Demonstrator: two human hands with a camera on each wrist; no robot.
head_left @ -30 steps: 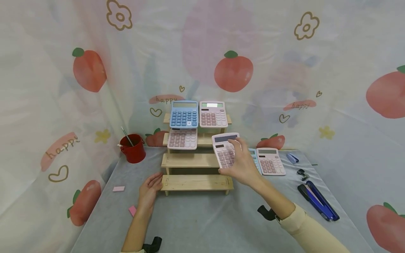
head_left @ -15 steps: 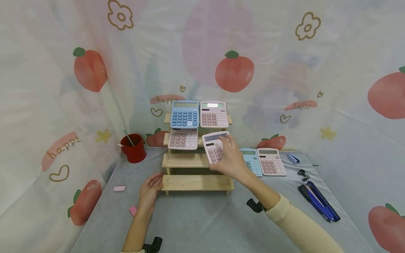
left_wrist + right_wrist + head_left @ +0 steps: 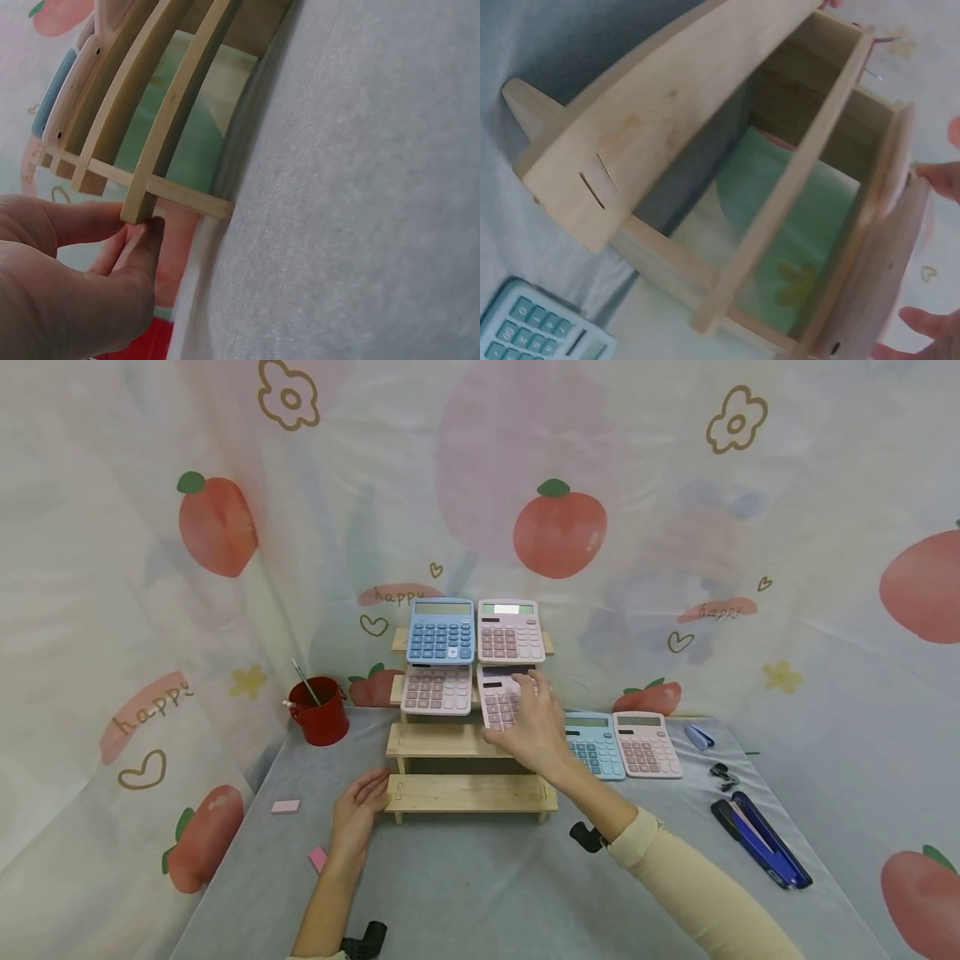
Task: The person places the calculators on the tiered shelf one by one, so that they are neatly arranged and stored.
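Note:
A stepped wooden display stand [image 3: 465, 793] stands on the cloth-covered table. My left hand [image 3: 357, 814] pinches the left end of its lowest step between thumb and fingers, as the left wrist view shows. With my right hand [image 3: 534, 727] I grip a pink calculator [image 3: 498, 703] by its sides at the second step from the top, right of another pink calculator [image 3: 437, 690]. In the right wrist view the held calculator's edge lies close along that step. The top step carries a blue calculator [image 3: 441, 631] and a pink calculator [image 3: 512, 631] side by side.
Right of the stand lie a light-blue calculator [image 3: 597, 747] and a pink one [image 3: 648, 745]. Further right are a small blue stapler [image 3: 699, 737], black clips [image 3: 723, 774] and a large blue stapler [image 3: 761, 839]. A red bucket [image 3: 321, 714] holding pens and pink erasers [image 3: 286, 807] are on the left.
My right hand has carried the pink calculator leftward and set it against the second step, beside the other pink one. The left hand stays at the stand's lowest step.

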